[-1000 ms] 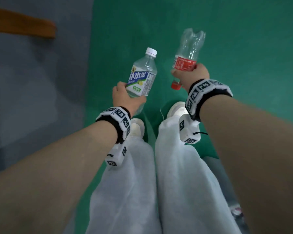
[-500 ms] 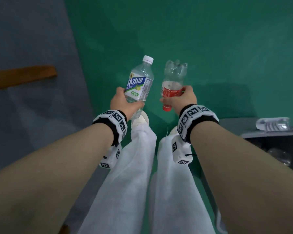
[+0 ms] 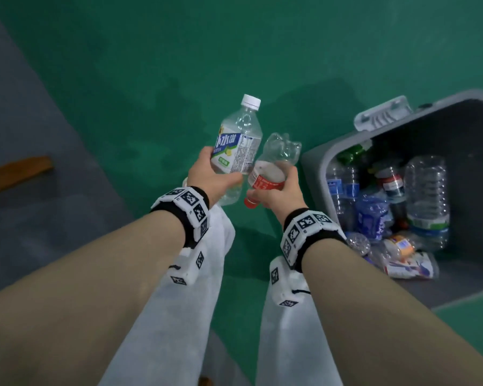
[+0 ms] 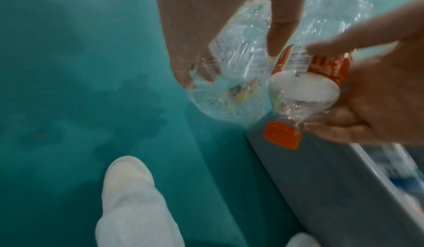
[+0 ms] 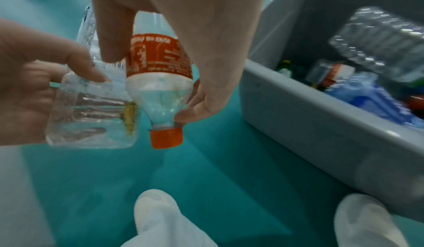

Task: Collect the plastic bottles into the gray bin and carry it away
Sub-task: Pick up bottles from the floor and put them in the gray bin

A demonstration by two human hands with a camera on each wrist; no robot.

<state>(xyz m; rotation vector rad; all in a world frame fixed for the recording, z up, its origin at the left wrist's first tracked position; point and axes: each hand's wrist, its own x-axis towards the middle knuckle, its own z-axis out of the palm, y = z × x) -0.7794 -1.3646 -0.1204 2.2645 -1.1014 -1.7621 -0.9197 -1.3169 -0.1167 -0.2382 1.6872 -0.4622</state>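
The left hand (image 3: 207, 174) is wrapping its fingers around a clear plastic bottle with a white cap and a blue and white label (image 3: 239, 140), cap pointing up. The right hand (image 3: 279, 190) is gripping a crushed clear plastic bottle with a red label and a red cap (image 3: 273, 165), cap pointing down. The two bottles are close together, and they look like they are touching.

Both bottles are being held up over the green floor (image 3: 179, 65), just to the left of the gray plastic bin (image 3: 315, 162). They are not over the bin's opening yet. The bin is sitting on the floor and is already holding lots of empty bottles (image 3: 427, 196), so I think most of the picking up is done. These two are still waiting to go in, and then the bin is waiting to be carried away.

The right side of the bin is being cut off by the picture edge. The pile inside is jumbled, so counting the bottles is too hard. The wrist views are blurry. I cannot tell if more bottles are lying somewhere else.
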